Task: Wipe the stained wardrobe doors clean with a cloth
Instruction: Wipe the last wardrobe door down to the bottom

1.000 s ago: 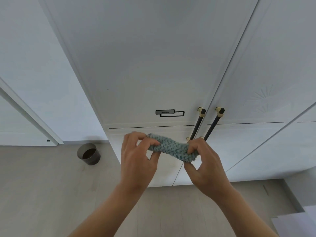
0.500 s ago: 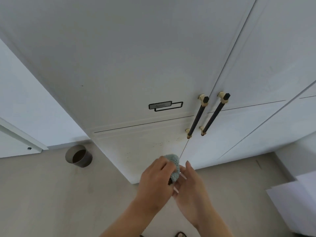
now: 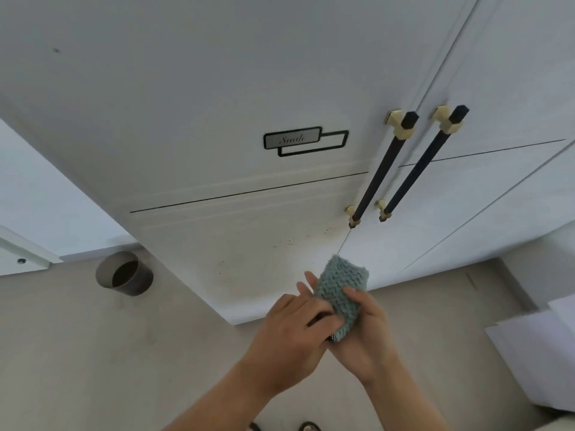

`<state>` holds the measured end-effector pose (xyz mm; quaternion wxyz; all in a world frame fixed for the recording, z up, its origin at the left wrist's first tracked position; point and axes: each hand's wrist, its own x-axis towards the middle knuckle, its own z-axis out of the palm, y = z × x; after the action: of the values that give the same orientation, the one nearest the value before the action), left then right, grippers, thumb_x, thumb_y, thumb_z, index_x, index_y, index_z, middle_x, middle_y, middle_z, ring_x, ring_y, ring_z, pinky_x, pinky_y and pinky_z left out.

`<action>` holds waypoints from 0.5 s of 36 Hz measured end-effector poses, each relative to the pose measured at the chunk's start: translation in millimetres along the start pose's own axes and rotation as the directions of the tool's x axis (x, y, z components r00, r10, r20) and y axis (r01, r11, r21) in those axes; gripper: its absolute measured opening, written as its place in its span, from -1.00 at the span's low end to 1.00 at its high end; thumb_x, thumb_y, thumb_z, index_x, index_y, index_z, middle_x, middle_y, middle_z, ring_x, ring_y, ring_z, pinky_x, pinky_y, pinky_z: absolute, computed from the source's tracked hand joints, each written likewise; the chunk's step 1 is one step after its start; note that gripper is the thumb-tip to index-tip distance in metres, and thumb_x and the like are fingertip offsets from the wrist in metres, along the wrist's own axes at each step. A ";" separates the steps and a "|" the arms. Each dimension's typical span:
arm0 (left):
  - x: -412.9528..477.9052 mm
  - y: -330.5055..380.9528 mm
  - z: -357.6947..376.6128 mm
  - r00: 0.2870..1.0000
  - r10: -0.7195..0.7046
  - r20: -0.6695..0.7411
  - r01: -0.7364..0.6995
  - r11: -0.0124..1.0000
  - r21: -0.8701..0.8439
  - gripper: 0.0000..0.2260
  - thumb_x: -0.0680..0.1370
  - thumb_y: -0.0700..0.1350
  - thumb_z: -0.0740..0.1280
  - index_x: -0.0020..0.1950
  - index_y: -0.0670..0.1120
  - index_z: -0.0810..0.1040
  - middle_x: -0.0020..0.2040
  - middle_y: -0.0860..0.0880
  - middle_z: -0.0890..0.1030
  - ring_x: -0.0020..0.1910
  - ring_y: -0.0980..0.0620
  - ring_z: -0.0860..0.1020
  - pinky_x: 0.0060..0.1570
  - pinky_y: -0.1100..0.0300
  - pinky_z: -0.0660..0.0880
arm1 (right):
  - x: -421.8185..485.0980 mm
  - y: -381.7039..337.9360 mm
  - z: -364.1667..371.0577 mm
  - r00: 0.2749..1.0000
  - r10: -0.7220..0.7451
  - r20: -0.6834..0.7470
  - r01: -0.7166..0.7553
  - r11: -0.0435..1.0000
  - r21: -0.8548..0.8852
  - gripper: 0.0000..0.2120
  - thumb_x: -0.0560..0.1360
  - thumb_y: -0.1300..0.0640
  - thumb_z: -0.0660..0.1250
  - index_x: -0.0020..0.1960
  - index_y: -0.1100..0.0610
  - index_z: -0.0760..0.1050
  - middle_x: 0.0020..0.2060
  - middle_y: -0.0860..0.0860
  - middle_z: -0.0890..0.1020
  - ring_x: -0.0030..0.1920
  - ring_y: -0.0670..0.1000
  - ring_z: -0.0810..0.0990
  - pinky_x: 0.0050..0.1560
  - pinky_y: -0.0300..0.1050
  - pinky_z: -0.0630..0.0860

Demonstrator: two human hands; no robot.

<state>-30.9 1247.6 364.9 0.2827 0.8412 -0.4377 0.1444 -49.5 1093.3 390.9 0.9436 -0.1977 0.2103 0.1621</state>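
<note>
Around the pair of slim black bar handles with gold mounts (image 3: 381, 172), tall white panelled wardrobe doors (image 3: 202, 82) fill most of the view, and a pale beige floor (image 3: 71, 353) spreads below them. Far left of the handles and lower, a round grey bin (image 3: 124, 273) stands on the floor near the wardrobe's corner. Left of the handles' tops sits a small silver nameplate with a black outline (image 3: 292, 139). Directly below the handles' lower ends, a folded teal knitted cloth (image 3: 340, 293) is held off the door by both hands. The right hand (image 3: 370, 331) cradles it with the thumb curled over its face, and the left hand (image 3: 289, 334) pinches its near edge. Its long axis points up toward the handles. Brown specks and a faint ring of stain (image 3: 280, 244) mark the left door's lower panel, below and left of the handles' ends, so up and left of the cloth. Both hands look equally near, so the wipe probably calls for a short reach forward and leftward.
</note>
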 end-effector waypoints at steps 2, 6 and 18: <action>-8.3 -13.3 21.7 1.000 0.003 0.001 -0.003 1.000 -0.002 -0.81 0.58 -0.11 0.42 0.19 -0.02 0.68 0.08 0.02 0.62 -0.05 -0.01 0.59 -0.07 0.07 0.52 | 19.4 0.2 -16.7 1.000 -0.026 -0.004 0.026 0.999 0.022 -0.43 0.39 0.20 0.43 0.39 0.23 0.45 0.17 0.16 0.62 0.20 0.14 0.61 0.09 0.08 0.62; -16.8 -42.9 69.5 0.998 0.012 -0.064 -0.012 1.000 0.005 -0.76 0.61 -0.10 0.38 0.27 -0.03 0.65 0.14 0.01 0.58 -0.03 -0.02 0.58 -0.07 0.07 0.53 | 55.8 -0.6 -46.3 0.989 -0.148 -0.023 0.146 0.988 -0.051 -0.71 0.46 0.08 0.27 0.12 0.20 0.48 -0.19 0.12 0.58 -0.19 0.07 0.58 -0.13 -0.04 0.58; -60.9 -145.0 180.9 0.952 0.028 -0.304 -0.067 0.991 -0.119 -0.65 0.65 0.28 0.28 0.37 0.18 0.56 0.23 0.23 0.61 0.12 0.24 0.63 0.03 0.27 0.57 | 160.3 40.5 -161.0 0.725 -0.630 0.277 0.687 0.630 -0.364 -0.39 0.14 -0.10 0.67 0.08 0.19 0.67 -0.19 0.17 0.66 -0.26 0.11 0.64 -0.30 -0.07 0.60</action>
<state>51.9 1244.9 139.9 0.3958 0.7787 -0.4179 0.2496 18.8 1093.1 170.5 0.8771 -0.4592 0.0220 -0.1390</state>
